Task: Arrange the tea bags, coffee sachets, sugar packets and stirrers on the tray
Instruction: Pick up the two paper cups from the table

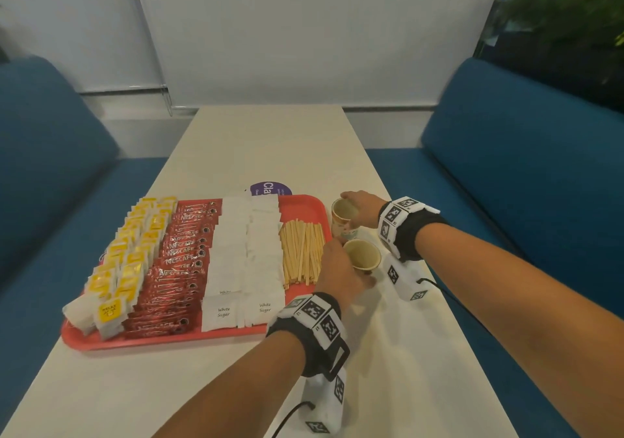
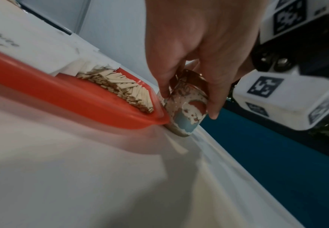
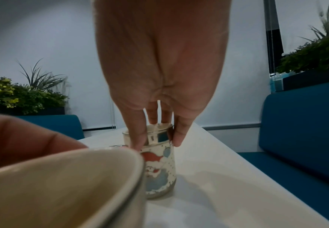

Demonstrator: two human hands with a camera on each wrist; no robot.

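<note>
A red tray (image 1: 169, 340) holds rows of yellow tea bags (image 1: 125, 262), red coffee sachets (image 1: 179, 262), white sugar packets (image 1: 243, 255) and a pile of wooden stirrers (image 1: 302, 251). Two paper cups stand just right of the tray. My left hand (image 1: 351, 268) grips the nearer cup (image 1: 363, 257), which is tilted with its mouth showing. In the left wrist view my left hand (image 2: 189, 106) pinches a printed cup (image 2: 189, 117) beside the tray's corner (image 2: 152, 120) and the stirrers (image 2: 120, 88). My right hand (image 3: 157, 145) holds the farther cup (image 3: 159, 169) by its rim from above.
The long white table (image 1: 270, 140) runs away from me, with a purple round sticker (image 1: 270, 188) behind the tray. Blue sofas (image 1: 506, 167) flank both sides. Potted plants (image 3: 23, 98) stand behind the seats.
</note>
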